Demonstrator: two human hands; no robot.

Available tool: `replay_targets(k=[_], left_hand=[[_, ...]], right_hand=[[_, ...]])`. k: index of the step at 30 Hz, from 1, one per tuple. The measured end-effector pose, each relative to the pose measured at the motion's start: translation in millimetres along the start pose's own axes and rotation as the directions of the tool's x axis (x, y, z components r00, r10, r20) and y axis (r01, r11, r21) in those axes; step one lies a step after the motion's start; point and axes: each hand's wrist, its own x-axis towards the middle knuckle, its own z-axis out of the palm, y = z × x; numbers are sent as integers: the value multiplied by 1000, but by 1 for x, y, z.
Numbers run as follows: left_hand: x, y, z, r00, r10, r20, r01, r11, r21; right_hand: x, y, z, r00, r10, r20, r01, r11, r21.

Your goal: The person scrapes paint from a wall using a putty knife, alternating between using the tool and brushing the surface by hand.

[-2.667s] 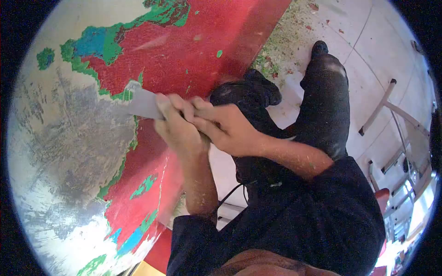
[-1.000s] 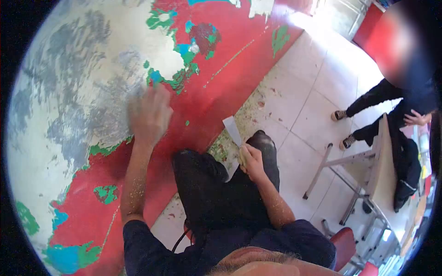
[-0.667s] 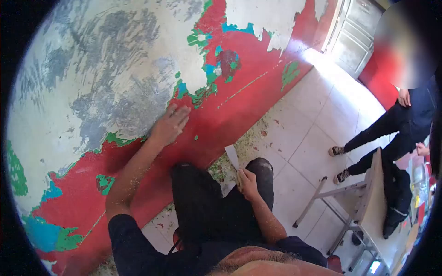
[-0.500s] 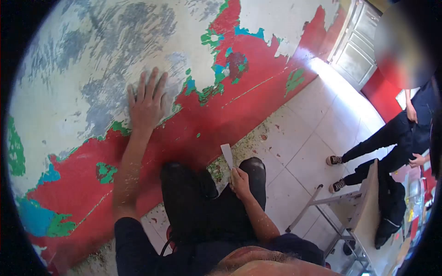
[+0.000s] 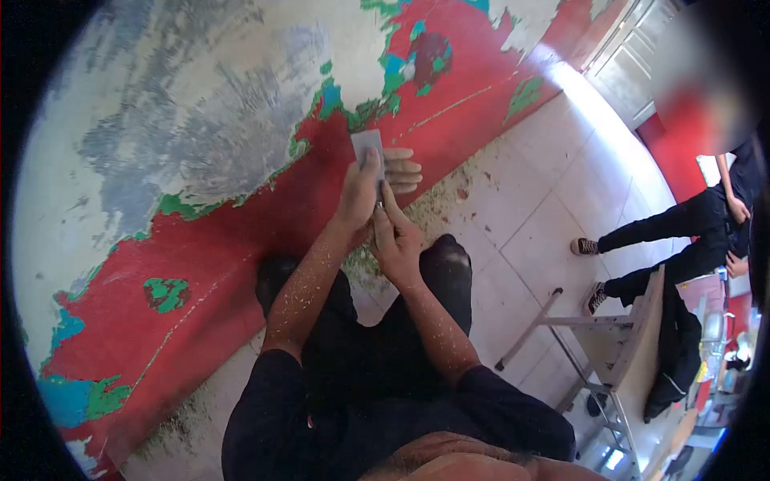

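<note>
A scraper (image 5: 366, 141) with a flat, pale metal blade is held in front of the wall, blade upward. My right hand (image 5: 399, 247) is closed around its handle, index finger stretched toward the blade. The thumb of my left hand (image 5: 358, 192) presses on the blade's face, while its other fingers extend behind the blade to the right, dusty at the tips. The blade is thus between thumb and fingers. Beyond both hands is the wall (image 5: 265, 212), red below, with pale and grey bared patches above and ragged green and blue paint edges. Flecks cling to both forearms.
Paint scrapings (image 5: 441, 196) litter the tiled floor (image 5: 521, 216) along the wall's foot. On the right stands a metal-legged table (image 5: 597, 349) with dark cloth (image 5: 674, 353) over it. Another person (image 5: 690, 224) in dark trousers stands behind it, near a white door (image 5: 630, 60).
My left hand has left the wall and come right and down to the scraper's blade. My right hand has raised the scraper to meet it. The view has shifted slightly.
</note>
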Motion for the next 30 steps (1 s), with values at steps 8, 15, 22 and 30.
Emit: replay_targets(k=[8, 15, 22, 30], left_hand=[[-26, 5, -39, 941, 165, -295, -171, 985, 7], [-16, 21, -61, 932, 87, -353, -45, 991, 125], [-14, 22, -55, 893, 56, -446, 34, 981, 191], [-10, 19, -42, 841, 53, -538, 52, 983, 177]], right_hand=[[20, 35, 34, 961, -264, 87, 278, 920, -277], [30, 50, 61, 960, -276, 42, 279, 941, -191], [34, 52, 64, 959, -283, 6, 280, 949, -146], [41, 41, 51, 972, -216, 90, 229, 959, -170]])
